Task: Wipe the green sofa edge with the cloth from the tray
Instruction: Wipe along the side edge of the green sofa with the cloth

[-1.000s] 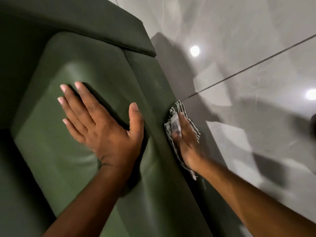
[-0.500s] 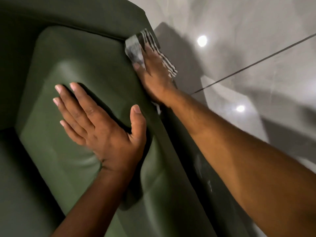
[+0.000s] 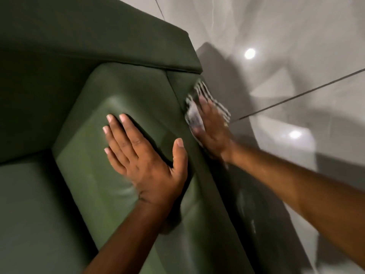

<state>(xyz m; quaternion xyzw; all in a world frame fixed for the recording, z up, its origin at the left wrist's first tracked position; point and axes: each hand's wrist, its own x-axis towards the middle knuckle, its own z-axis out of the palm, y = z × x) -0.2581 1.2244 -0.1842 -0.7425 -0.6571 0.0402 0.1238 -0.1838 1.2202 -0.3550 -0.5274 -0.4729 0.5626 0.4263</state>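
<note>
The green sofa fills the left of the view, its seat cushion (image 3: 92, 147) lighter than the dark backrest (image 3: 83, 36). Its right edge (image 3: 213, 194) runs from the backrest corner down toward me. My right hand (image 3: 213, 131) presses a striped grey-and-white cloth (image 3: 201, 95) flat against that edge, a little below the backrest corner; both are motion-blurred. My left hand (image 3: 144, 155) lies flat on the seat cushion with fingers spread, thumb pointing along the edge, holding nothing. No tray is in view.
Glossy grey floor tiles (image 3: 296, 66) with a dark grout line and bright light reflections lie right of the sofa. The sofa's shadow falls on the floor beside the edge.
My right hand with the cloth slid up the edge to the backrest corner, then came back down a little way. My left hand stayed flat on the cushion.
</note>
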